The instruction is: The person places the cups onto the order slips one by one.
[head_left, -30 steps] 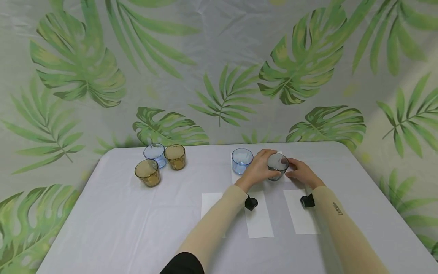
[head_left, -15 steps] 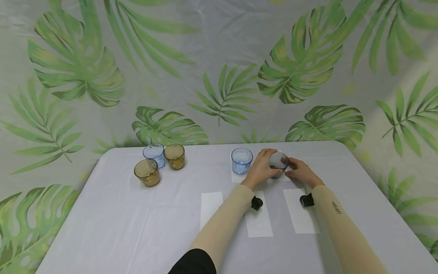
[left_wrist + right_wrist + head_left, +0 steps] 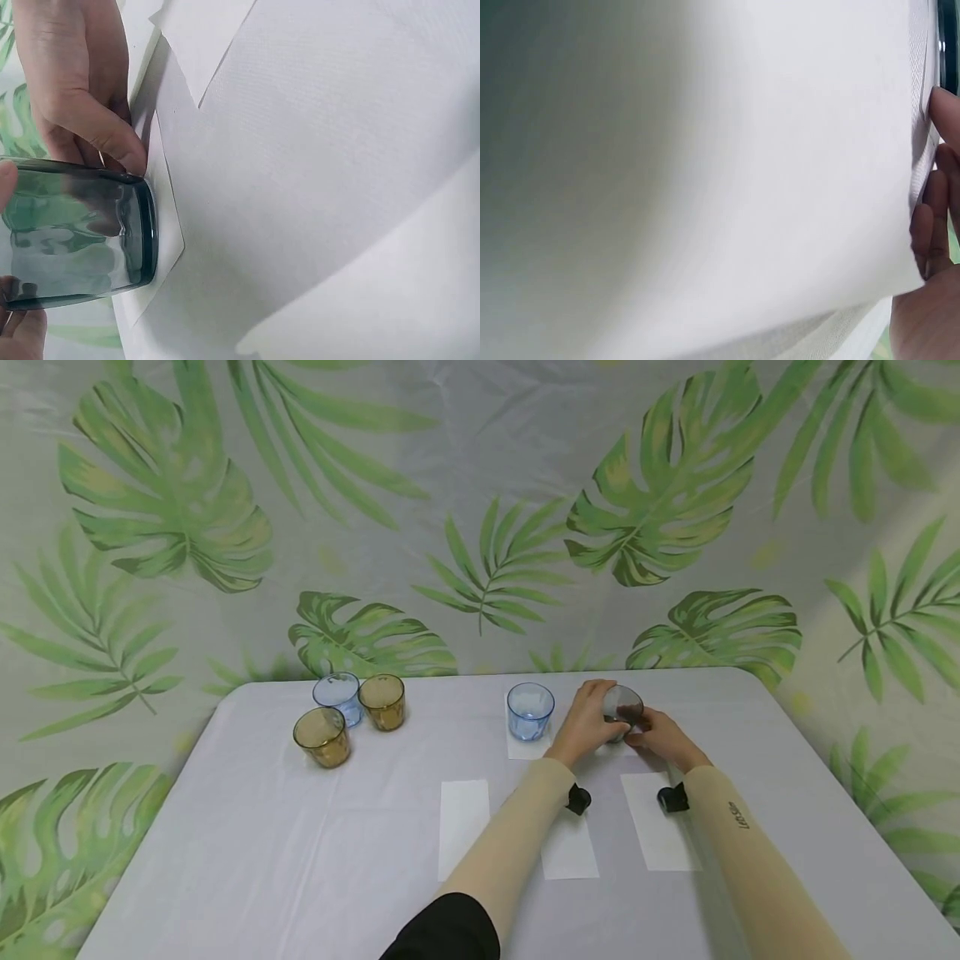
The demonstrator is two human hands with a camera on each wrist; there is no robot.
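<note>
A grey tinted glass (image 3: 622, 700) stands between my two hands at the back right of the table. My left hand (image 3: 587, 720) grips its left side, thumb in front. My right hand (image 3: 663, 739) is at the lower right side, its thumb near the base and its fingers showing through behind the glass. The left wrist view has the same glass (image 3: 67, 240) with its thick base close over a white paper strip (image 3: 166, 244). Just left of my left hand, a blue glass (image 3: 530, 714) stands upright on paper. Most of the right hand is cut off in the right wrist view.
Two amber glasses (image 3: 322, 739) and another blue glass (image 3: 337, 697) cluster at the back left. White paper strips lie in front, at the left (image 3: 462, 818), under my left forearm (image 3: 572, 852) and at the right (image 3: 658, 827). A leaf-print cloth (image 3: 487, 568) hangs behind the table.
My left hand has moved right with the grey glass, bringing it up against the right hand, which has stayed almost still. The blue and amber glasses have not moved.
</note>
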